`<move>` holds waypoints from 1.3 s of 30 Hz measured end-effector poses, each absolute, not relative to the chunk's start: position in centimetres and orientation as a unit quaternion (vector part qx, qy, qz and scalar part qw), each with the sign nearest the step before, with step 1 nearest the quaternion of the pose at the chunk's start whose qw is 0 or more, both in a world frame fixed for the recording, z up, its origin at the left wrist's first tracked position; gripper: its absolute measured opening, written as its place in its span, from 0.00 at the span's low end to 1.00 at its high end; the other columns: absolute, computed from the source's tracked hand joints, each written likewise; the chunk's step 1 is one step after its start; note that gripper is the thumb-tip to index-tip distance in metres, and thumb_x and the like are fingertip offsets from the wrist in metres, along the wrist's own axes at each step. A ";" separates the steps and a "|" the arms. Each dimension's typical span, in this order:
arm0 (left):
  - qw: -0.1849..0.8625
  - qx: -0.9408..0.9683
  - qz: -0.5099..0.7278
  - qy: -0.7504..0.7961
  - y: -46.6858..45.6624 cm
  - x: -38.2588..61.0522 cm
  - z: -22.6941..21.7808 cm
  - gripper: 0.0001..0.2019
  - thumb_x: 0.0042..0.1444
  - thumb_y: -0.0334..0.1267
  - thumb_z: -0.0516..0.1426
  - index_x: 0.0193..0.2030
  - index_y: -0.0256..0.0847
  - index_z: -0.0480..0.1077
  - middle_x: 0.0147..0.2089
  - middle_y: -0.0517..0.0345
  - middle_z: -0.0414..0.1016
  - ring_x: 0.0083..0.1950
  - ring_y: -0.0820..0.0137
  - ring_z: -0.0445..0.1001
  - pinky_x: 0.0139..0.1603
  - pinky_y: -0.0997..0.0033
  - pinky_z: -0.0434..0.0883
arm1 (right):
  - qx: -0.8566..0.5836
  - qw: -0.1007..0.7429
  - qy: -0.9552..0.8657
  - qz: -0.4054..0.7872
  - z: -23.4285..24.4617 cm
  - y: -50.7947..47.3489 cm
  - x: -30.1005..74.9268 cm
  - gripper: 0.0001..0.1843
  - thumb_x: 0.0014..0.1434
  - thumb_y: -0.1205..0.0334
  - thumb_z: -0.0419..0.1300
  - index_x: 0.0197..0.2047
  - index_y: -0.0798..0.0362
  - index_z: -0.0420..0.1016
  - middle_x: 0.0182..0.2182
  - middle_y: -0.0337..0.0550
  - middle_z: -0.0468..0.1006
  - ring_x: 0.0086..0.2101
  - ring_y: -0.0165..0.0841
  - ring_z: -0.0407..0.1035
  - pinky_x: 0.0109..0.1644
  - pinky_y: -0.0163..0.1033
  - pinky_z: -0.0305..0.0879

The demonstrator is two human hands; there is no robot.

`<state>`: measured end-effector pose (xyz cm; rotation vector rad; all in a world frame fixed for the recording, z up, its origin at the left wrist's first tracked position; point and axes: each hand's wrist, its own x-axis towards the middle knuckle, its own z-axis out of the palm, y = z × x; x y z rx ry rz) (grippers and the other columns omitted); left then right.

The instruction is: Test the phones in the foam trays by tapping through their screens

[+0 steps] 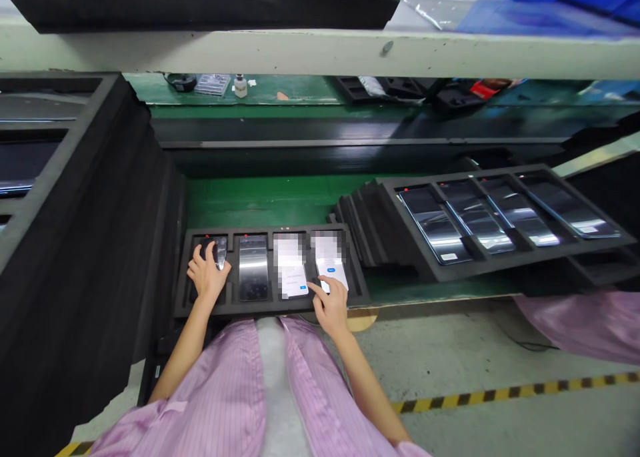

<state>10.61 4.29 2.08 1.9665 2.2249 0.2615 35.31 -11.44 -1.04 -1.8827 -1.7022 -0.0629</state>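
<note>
A black foam tray (233, 310) lies before me, with a row of smartphones in its slots. My left hand (207, 273) is at the leftmost slot, its fingers and thumb curled around a dark smartphone (221, 251) and partly hiding it. Beside that lies another phone with a dark screen (253, 267). The third phone (293, 270) has a lit white screen with a small blue button. My right hand (331, 307) holds nothing; its index finger points to that phone's lower right edge. Its other fingers lie over the lower part of the rightmost lit phone (337, 270).
On the right, a tray of dark phones (480, 217) rests tilted on stacked foam trays (375, 227). A tall tray stack (85, 243) borders the left. A pale shelf (310, 53) crosses above, bearing another tray (200, 10). A dark conveyor belt (300, 157) runs behind.
</note>
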 end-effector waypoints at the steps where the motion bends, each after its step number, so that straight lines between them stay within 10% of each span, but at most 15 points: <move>1: 0.080 0.657 0.087 0.745 4.3 10.6 2.1 0.30 0.50 0.43 0.54 0.61 0.44 0.56 0.64 0.45 0.50 0.52 0.51 0.61 0.50 0.52 0.61 | -0.708 0.295 -0.641 -0.025 -1.1 -11.4 35.3 0.19 0.53 0.73 0.48 0.41 0.47 0.75 0.45 0.45 0.67 0.47 0.39 0.59 0.50 0.48 0.56; 33: 0.091 0.655 0.082 0.745 4.4 10.7 2.5 0.30 0.50 0.43 0.54 0.61 0.44 0.55 0.64 0.45 0.49 0.53 0.52 0.60 0.49 0.52 0.61 | -0.810 0.324 -0.479 -0.098 -2.0 -12.8 39.9 0.16 0.53 0.70 0.47 0.35 0.49 0.75 0.39 0.48 0.67 0.43 0.41 0.58 0.47 0.48 0.52; 39: 0.087 0.656 0.079 0.745 4.5 10.6 2.2 0.31 0.50 0.44 0.55 0.62 0.44 0.55 0.64 0.45 0.49 0.53 0.51 0.61 0.50 0.52 0.61 | -0.776 0.319 -0.540 -0.064 -1.9 -12.6 40.3 0.16 0.51 0.70 0.49 0.17 0.51 0.70 0.41 0.45 0.70 0.45 0.40 0.59 0.48 0.48 0.52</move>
